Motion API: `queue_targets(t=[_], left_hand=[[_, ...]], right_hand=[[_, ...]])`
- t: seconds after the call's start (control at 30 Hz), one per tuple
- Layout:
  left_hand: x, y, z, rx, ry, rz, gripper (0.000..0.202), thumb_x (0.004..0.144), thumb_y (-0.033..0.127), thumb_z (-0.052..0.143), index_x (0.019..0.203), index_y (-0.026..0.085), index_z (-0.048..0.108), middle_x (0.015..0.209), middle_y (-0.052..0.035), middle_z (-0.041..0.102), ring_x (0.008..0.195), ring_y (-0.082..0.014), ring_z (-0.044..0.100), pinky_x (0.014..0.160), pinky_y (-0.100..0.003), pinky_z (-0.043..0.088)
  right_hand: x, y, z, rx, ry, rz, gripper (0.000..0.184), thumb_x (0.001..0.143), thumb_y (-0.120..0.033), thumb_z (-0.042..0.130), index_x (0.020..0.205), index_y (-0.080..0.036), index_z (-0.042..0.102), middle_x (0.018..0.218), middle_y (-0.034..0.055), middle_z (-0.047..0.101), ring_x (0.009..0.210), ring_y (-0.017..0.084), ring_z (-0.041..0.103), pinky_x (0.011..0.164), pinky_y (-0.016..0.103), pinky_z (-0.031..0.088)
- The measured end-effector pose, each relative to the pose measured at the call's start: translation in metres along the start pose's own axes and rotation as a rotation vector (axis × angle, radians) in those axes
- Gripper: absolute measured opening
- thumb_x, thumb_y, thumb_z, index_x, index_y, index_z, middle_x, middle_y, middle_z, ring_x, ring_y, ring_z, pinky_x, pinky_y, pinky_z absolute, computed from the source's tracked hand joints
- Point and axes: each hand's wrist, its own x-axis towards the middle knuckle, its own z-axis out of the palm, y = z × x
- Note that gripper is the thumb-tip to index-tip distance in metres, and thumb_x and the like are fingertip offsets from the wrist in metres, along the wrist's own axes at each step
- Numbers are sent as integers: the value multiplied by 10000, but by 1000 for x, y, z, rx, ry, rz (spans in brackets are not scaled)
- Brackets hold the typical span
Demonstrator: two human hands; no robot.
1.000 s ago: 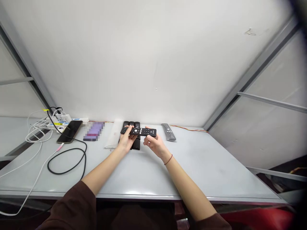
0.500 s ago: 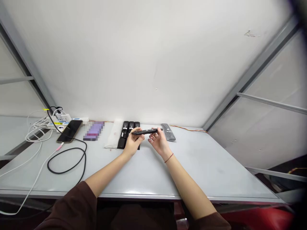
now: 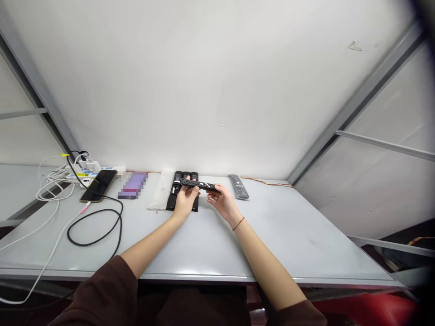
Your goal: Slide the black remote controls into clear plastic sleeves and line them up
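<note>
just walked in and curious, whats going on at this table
A person holds a slim black plastic remote control between their left hand and right hand, just above three black plastic remotes lying side by side. A grey plastic remote lies to the right on the pale grey table.

Black remote control (image 3: 199,184), grey remote control (image 3: 239,186), red wrist thread (image 3: 239,223), dark brown sleeve (image 3: 98,294)

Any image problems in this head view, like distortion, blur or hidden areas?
In the head view, the wide lens bends the table's front edge, a dark smear blocks the top right corner, and the purple item is pixelated; the remote and hands look reasonably sharp.
</note>
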Motion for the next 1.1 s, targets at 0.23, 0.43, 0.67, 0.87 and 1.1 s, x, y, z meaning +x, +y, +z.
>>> queue_targets(t=[0.23,0.43,0.67,0.87,1.1], left_hand=[[12,6,-8,-20,53,-25,303,766,393,636,986,185,627,1013,-49,649,899,-164,618,810,-295,517],[17,10,-16,344,-111,-73,291,751,404,631,956,202,677,852,-51,678,771,-206,624,732,-316,499],[47,43,-73,1196,119,231,161,756,291,609,865,186,663,1039,-132,625,1116,-331,502,990,-413,339],[64,46,-117,1534,243,-65,159,700,291,634,759,146,603,985,-199,620,1052,-386,546,865,-442,403],[74,48,-117,1336,272,-17,90,728,257,558,758,175,579,859,-124,659,926,-302,605,841,-408,424]], right_hand=[[-5,5,3,-192,-124,72,422,621,-319,765,925,-219,490,808,-4,641,563,97,581,488,211,437],[-12,10,10,-322,-309,105,433,627,-295,752,966,-195,502,669,-23,611,505,121,575,435,223,439],[-12,11,11,-382,-234,70,313,660,-298,715,822,-199,467,524,-48,557,426,99,501,392,199,385],[-12,12,11,-403,-238,73,305,657,-288,715,804,-199,462,564,-40,563,454,100,515,408,201,402],[-17,6,13,-493,-302,122,292,660,-271,700,835,-198,479,627,-36,569,457,99,538,406,202,403]])
